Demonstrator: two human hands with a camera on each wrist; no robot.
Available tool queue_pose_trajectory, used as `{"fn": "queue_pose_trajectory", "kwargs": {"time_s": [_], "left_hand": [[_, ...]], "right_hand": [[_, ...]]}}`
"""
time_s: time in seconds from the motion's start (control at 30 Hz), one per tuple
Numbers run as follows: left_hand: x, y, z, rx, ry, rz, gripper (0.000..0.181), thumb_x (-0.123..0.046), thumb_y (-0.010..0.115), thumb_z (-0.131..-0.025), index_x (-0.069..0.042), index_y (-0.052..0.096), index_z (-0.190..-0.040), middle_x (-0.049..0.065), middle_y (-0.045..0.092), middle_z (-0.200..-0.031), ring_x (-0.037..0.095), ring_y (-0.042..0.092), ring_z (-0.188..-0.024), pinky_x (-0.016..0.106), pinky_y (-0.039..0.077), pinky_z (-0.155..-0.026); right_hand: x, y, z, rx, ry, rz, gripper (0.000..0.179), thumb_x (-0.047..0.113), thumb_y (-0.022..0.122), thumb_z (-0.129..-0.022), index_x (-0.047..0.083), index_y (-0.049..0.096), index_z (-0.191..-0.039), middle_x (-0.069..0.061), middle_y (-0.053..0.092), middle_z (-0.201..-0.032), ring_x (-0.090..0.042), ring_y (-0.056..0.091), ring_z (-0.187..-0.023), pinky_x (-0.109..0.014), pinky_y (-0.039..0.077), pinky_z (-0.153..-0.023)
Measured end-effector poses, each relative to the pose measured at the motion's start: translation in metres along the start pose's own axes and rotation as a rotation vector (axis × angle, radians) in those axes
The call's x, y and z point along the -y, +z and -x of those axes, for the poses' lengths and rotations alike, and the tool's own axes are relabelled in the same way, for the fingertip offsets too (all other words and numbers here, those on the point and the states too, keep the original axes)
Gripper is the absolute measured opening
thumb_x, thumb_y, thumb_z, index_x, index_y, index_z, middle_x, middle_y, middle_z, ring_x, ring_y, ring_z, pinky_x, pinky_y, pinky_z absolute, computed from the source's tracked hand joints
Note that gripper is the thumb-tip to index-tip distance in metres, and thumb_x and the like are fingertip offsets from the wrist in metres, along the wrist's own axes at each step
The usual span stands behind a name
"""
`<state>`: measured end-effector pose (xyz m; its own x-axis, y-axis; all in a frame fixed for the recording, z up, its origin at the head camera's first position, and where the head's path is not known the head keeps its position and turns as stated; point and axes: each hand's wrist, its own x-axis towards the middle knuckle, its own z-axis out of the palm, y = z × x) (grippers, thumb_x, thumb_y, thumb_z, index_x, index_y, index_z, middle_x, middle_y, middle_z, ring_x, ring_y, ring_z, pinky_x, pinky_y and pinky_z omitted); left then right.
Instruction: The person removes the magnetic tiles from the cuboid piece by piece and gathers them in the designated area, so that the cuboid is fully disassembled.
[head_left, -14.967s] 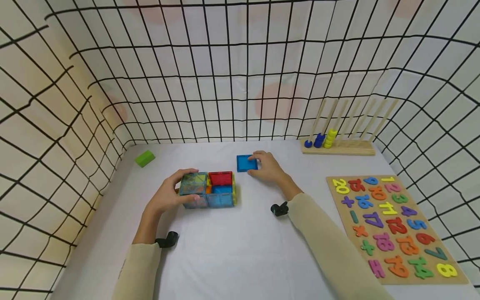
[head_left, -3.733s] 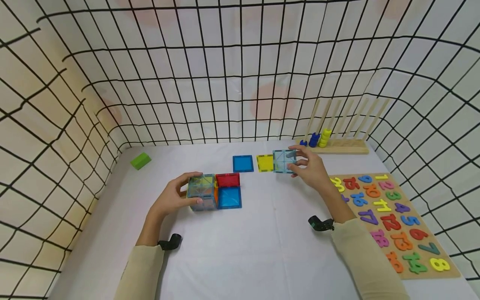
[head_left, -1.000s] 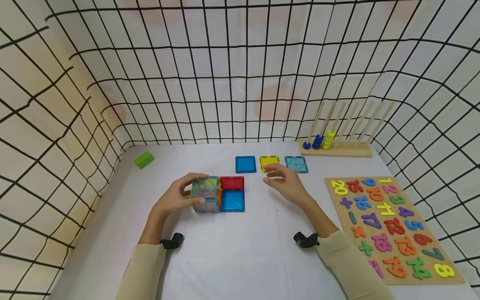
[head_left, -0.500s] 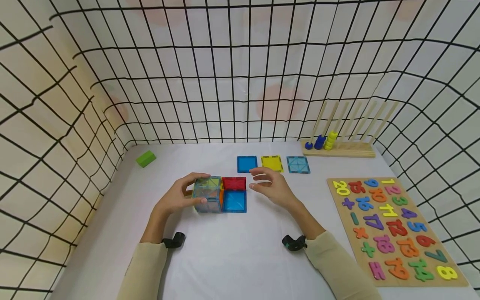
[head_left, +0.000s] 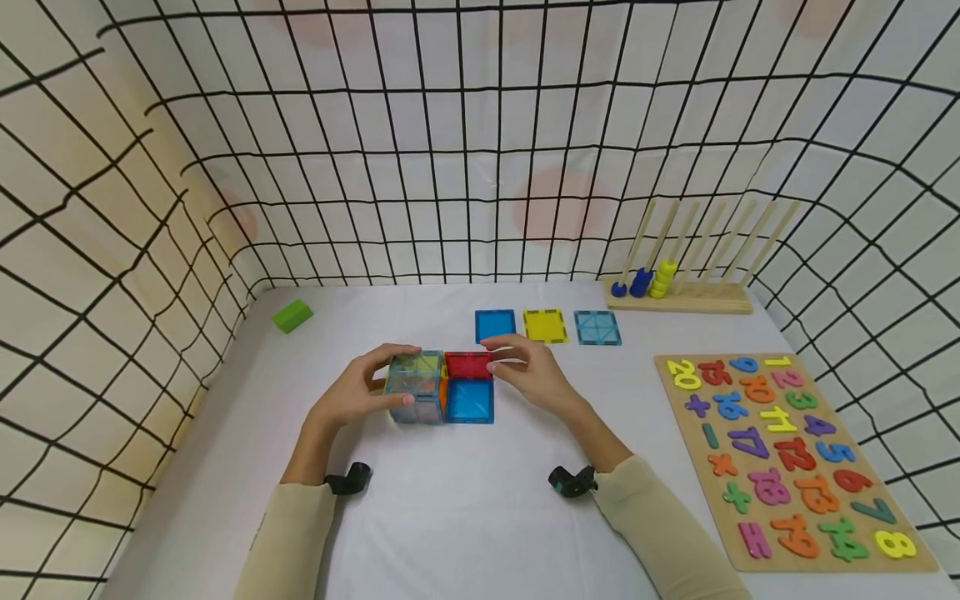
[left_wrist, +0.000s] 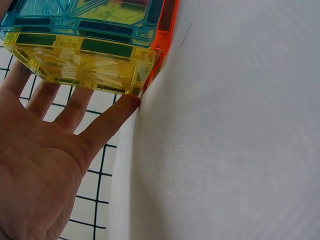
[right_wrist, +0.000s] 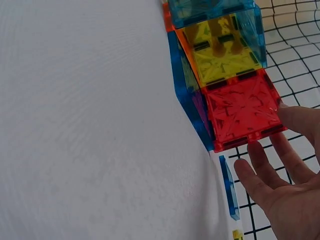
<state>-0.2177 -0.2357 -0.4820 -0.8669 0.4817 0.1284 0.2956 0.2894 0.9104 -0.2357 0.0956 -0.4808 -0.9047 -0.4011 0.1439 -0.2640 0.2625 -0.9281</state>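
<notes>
My left hand grips a see-through cube of magnetic tiles, thumb in front, fingers behind. The left wrist view shows the cube's yellow side tile by the fingers. Joined to the cube's right are a flat blue magnetic tile and an upright red magnetic tile at its back. My right hand pinches the red tile's right edge, thumb in front and forefinger behind. In the right wrist view the thumb overlaps the red tile, while the other fingers are spread beside it.
Behind lie three loose tiles: blue, yellow and light blue. A green block is at far left. A wooden peg counter and a number board stand right. Black wire mesh surrounds the table.
Front and right tiles have come off the right-hand section; yellow and light blue tiles now lie at the back. My right hand has moved left from them onto the red tile.
</notes>
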Motion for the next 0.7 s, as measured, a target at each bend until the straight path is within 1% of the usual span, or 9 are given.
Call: {"fn": "queue_pose_trajectory", "kwargs": {"time_s": [0.1, 0.17, 0.23, 0.4, 0.47, 0.57, 0.7], "left_hand": [[0.000, 0.000, 0.000, 0.001, 0.002, 0.006, 0.066, -0.019, 0.084, -0.085, -0.024, 0.056, -0.145, 0.002, 0.052, -0.151, 0.029, 0.047, -0.136, 0.065, 0.045, -0.109], [-0.001, 0.000, 0.000, 0.002, 0.004, 0.010, 0.066, -0.019, 0.084, -0.085, -0.023, 0.056, -0.145, 0.002, 0.052, -0.151, 0.029, 0.046, -0.136, 0.065, 0.044, -0.110], [-0.003, 0.001, 0.000, 0.002, 0.003, 0.010, 0.066, -0.019, 0.084, -0.085, -0.023, 0.056, -0.145, 0.003, 0.051, -0.151, 0.029, 0.046, -0.136, 0.065, 0.044, -0.110], [-0.003, 0.000, -0.001, 0.002, -0.002, 0.007, 0.066, -0.017, 0.083, -0.086, -0.022, 0.056, -0.145, 0.003, 0.051, -0.152, 0.029, 0.045, -0.138, 0.065, 0.044, -0.110], [-0.003, 0.000, -0.001, 0.003, 0.000, 0.007, 0.066, -0.016, 0.083, -0.086, -0.021, 0.056, -0.145, 0.004, 0.050, -0.153, 0.030, 0.044, -0.139, 0.066, 0.043, -0.110], [-0.002, 0.000, -0.001, 0.004, 0.006, 0.009, 0.066, -0.014, 0.083, -0.086, -0.019, 0.055, -0.146, 0.006, 0.050, -0.153, 0.032, 0.043, -0.140, 0.067, 0.043, -0.110], [-0.002, 0.000, -0.001, 0.007, 0.008, 0.016, 0.065, -0.013, 0.083, -0.086, -0.019, 0.055, -0.146, 0.006, 0.050, -0.152, 0.034, 0.043, -0.141, 0.067, 0.044, -0.109]], "right_hand": [[0.001, 0.003, -0.001, 0.015, 0.011, -0.005, 0.038, 0.014, 0.068, -0.100, 0.017, 0.064, -0.137, -0.007, 0.062, -0.142, -0.028, 0.060, -0.130, -0.044, 0.054, -0.106], [0.000, 0.005, -0.003, 0.022, 0.016, 0.010, 0.038, 0.014, 0.068, -0.100, 0.017, 0.063, -0.138, -0.005, 0.062, -0.142, -0.027, 0.060, -0.130, -0.043, 0.055, -0.105], [-0.001, 0.008, -0.005, 0.024, 0.026, 0.032, 0.039, 0.014, 0.067, -0.101, 0.020, 0.063, -0.139, -0.004, 0.062, -0.142, -0.027, 0.061, -0.128, -0.041, 0.056, -0.103], [-0.003, 0.014, -0.008, 0.027, 0.045, 0.149, 0.039, 0.017, 0.067, -0.101, 0.027, 0.065, -0.139, -0.003, 0.063, -0.142, -0.026, 0.066, -0.121, -0.037, 0.060, -0.096], [-0.004, 0.017, -0.009, 0.027, 0.043, 0.187, 0.038, 0.017, 0.067, -0.101, 0.027, 0.065, -0.138, -0.004, 0.063, -0.142, -0.027, 0.067, -0.118, -0.036, 0.060, -0.095], [-0.003, 0.019, -0.010, 0.005, 0.037, 0.218, 0.035, 0.017, 0.065, -0.103, 0.027, 0.068, -0.136, -0.004, 0.065, -0.141, -0.026, 0.068, -0.116, -0.037, 0.060, -0.095], [-0.001, 0.020, -0.009, -0.042, 0.035, 0.224, 0.031, 0.016, 0.065, -0.103, 0.026, 0.071, -0.132, -0.004, 0.068, -0.137, -0.025, 0.069, -0.111, -0.037, 0.061, -0.093]]}}
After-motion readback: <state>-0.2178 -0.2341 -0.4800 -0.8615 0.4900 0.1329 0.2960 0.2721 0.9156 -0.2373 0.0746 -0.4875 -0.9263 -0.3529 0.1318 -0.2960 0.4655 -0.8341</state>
